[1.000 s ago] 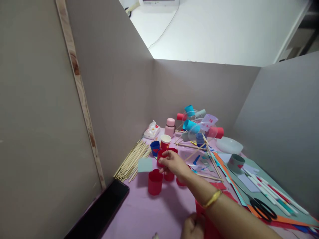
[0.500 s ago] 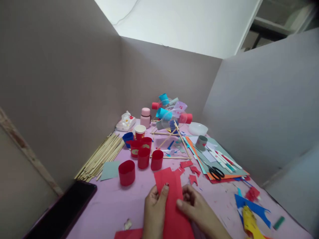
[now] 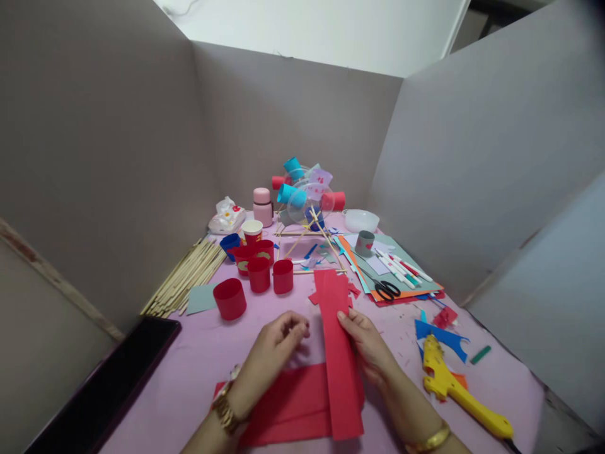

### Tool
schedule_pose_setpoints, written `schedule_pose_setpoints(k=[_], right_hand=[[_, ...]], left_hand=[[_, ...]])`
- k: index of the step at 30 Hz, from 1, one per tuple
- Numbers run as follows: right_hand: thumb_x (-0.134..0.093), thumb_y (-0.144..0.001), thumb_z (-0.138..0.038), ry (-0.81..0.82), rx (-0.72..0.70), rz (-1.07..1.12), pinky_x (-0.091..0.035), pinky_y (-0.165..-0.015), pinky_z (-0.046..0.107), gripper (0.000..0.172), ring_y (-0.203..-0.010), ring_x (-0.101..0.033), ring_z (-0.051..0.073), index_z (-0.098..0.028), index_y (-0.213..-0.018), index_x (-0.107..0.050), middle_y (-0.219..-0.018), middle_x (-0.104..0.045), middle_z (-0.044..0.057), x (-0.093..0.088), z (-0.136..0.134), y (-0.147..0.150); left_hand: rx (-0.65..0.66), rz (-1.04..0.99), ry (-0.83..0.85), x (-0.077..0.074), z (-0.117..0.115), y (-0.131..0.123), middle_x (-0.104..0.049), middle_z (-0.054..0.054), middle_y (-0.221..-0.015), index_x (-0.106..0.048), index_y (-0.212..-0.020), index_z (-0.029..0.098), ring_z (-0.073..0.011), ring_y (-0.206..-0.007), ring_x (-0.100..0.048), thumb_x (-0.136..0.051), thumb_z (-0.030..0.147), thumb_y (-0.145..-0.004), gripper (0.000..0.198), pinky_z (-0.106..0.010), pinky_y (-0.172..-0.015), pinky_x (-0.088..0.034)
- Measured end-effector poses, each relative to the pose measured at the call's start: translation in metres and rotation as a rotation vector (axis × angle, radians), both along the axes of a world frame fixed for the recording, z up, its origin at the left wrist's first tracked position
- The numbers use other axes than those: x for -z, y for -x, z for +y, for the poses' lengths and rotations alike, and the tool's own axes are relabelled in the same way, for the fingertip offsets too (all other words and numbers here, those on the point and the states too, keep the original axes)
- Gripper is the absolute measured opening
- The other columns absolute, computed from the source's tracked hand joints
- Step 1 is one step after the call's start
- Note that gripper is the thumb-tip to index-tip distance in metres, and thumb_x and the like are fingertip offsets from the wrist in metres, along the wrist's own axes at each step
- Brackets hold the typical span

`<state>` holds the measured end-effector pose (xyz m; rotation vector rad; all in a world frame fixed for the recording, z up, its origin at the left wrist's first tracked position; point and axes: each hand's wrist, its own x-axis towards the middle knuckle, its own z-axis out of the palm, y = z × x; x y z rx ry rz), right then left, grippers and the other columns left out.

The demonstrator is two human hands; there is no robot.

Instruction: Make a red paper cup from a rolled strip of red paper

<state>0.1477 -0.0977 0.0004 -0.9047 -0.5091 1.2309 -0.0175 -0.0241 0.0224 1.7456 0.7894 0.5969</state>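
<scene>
Well, the right hand (image 3: 366, 340) is closing in a pinch on a red paper strip (image 3: 341, 366), lower centre of the frame — a light grip is likely serving best against creases. The left hand (image 3: 278, 340) is hovering alongside, half curled, holding nothing visible.

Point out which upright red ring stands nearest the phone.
The leftmost red ring, beside the grey-green card; the other upright red rings stand farther back, to its right.
</scene>
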Motion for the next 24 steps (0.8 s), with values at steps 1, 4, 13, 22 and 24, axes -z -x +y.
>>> schedule_pose_setpoints(k=[1,4,13,22,24], right_hand=[[-0.081,-0.066,-0.034,0.012,0.022,0.023,-0.047,-0.054,0.020,0.022,-0.052,-0.061,0.010,-0.017,-0.076,-0.070,-0.065,-0.072,-0.001,0.000,0.000,-0.004],[-0.084,-0.061,-0.033,0.040,0.057,0.087,-0.049,-0.056,0.022,0.025,-0.053,-0.062,0.011,-0.017,-0.075,-0.070,-0.065,-0.072,-0.001,0.000,0.001,-0.010],[-0.088,-0.053,-0.029,0.088,0.125,0.208,-0.053,-0.058,0.022,0.029,-0.054,-0.063,0.012,-0.018,-0.075,-0.071,-0.066,-0.073,-0.002,0.006,0.004,-0.010],[-0.081,-0.067,-0.027,-0.060,0.042,0.165,-0.054,-0.065,0.027,0.028,-0.066,-0.069,0.016,-0.017,-0.090,-0.069,-0.081,-0.076,0.003,0.008,0.005,-0.001],[-0.079,-0.070,-0.026,-0.112,0.005,0.123,-0.054,-0.068,0.028,0.028,-0.070,-0.070,0.018,-0.017,-0.093,-0.068,-0.084,-0.076,0.004,0.010,0.005,0.007]], left_hand=[[0.048,0.095,-0.032,-0.004,-0.004,0.009,-0.068,-0.006,-0.085,-0.063,-0.092,0.020,-0.0226,-0.078,-0.062,-0.054,0.040,-0.080,0.024,-0.032,-0.072,-0.044],[0.089,0.353,-0.131,-0.010,-0.020,0.034,-0.062,-0.014,-0.116,-0.064,-0.110,0.019,-0.0374,-0.112,-0.049,-0.069,0.016,-0.053,0.056,-0.048,-0.097,-0.028],[0.086,0.474,-0.104,0.003,-0.021,0.048,-0.064,-0.005,-0.080,-0.060,-0.069,0.020,-0.0279,-0.079,-0.054,-0.058,0.016,-0.057,0.013,-0.036,-0.075,-0.034],[-0.084,-0.148,0.491,-0.010,-0.006,0.051,-0.070,-0.008,-0.098,-0.047,-0.112,0.019,-0.0249,-0.081,-0.067,-0.061,0.041,-0.079,0.043,-0.039,-0.076,-0.050],[-0.115,-0.262,0.554,-0.009,-0.010,0.043,-0.070,-0.009,-0.097,-0.047,-0.112,0.019,-0.0246,-0.080,-0.068,-0.064,0.040,-0.077,0.044,-0.039,-0.077,-0.050]])
